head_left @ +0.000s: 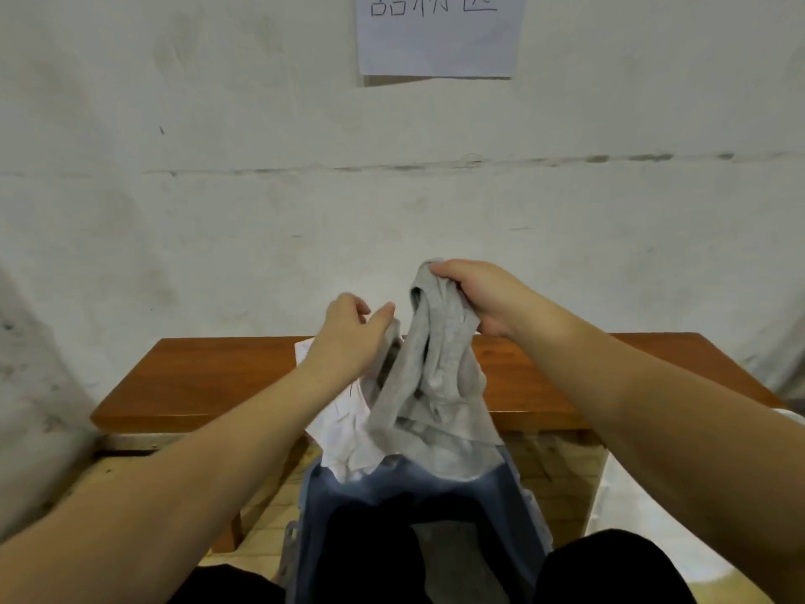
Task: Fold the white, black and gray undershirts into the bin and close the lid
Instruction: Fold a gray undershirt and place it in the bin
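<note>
My right hand (475,298) grips the top of the gray undershirt (435,385), which hangs bunched above the table edge and down to the bin. My left hand (350,331) is beside it, fingers loosely spread, with its thumb against one gray strap. The white undershirt (344,433) lies on the wooden table (209,377) and droops over the front edge onto the rim of the blue-gray bin (435,481). The bin stands between my knees, and something black (370,529) shows inside it; the rest is in shadow. No lid is visible.
A stained white wall rises right behind the table, with a paper sign (438,32) taped high up. My dark-trousered knees (610,568) flank the bin. Tiled floor (270,507) shows under the table, and a white object (644,507) sits at the right.
</note>
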Motion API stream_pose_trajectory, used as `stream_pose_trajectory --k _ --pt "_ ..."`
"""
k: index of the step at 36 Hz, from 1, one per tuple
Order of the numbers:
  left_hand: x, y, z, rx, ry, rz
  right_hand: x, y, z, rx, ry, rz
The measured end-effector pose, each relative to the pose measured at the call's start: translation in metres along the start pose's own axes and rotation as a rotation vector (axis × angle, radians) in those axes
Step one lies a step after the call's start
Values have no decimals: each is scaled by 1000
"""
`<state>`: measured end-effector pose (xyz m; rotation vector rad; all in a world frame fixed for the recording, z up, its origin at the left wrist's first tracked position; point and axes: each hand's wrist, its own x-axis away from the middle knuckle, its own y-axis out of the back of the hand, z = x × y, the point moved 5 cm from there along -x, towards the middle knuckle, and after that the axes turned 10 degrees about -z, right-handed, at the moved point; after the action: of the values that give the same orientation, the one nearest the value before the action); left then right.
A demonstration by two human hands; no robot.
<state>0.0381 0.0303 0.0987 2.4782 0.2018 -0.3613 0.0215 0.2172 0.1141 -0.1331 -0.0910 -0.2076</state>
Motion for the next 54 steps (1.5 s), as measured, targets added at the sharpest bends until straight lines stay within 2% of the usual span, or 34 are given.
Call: stream_pose_trajectory --k 2,4,7,10,13,15,20,22,24,26,29,32,34,36,37,38,40,43,46,49,52,54 --pt "19 6 -14 149 -77 -59 -2 -3 2 -62 -35 -38" --pt "36 0 -19 148 -73 69 -3 -6 3 -109 -55 -53" --pt "48 -20 -9 60 25 312 -5 -9 4 -148 -52 -85" --pt "48 -32 1 177 113 467 -5 -9 2 -208 -73 -111" --pt "41 -32 11 292 216 546 -4 -6 2 -286 -91 -120" --pt "34 -27 16 364 254 530 -2 -1 3 -347 -96 -116" --pt "14 -11 17 505 297 348 -1 17 -6 -427 -99 -119" --pt "7 -3 11 475 246 266 -4 25 -14 -446 -117 -151" --pt "-2 9 4 306 84 147 -2 30 -24 -415 -158 -180" --pt "-10 20 -7 149 -54 45 4 32 -36 -324 -203 -195" --pt "-21 33 -22 209 -93 4 17 31 -56 -33 -264 -137" --pt "-27 40 -40 288 -137 2 38 26 -66 373 -352 41" --pt "-28 42 -54 286 -199 26 47 22 -60 702 -271 135" --pt "-27 40 -66 292 -252 69 46 18 -38 952 10 85" --pt "-27 39 -72 291 -271 94 44 15 -24 949 168 29" --pt "-26 37 -77 286 -289 114 45 11 -10 835 258 30" --pt "-25 35 -86 257 -322 139 48 -1 8 522 277 161" --pt "-24 31 -95 229 -344 159 51 -15 18 503 316 241" --pt "-21 29 -94 343 -305 172 50 -19 26 474 381 104" --pt "-16 23 -74 480 -147 124 46 -14 35 270 394 -15" --pt "3 13 -43 405 7 58 41 -12 39 84 338 -85" --pt "19 2 -27 333 46 101 38 -11 43 16 319 -102"
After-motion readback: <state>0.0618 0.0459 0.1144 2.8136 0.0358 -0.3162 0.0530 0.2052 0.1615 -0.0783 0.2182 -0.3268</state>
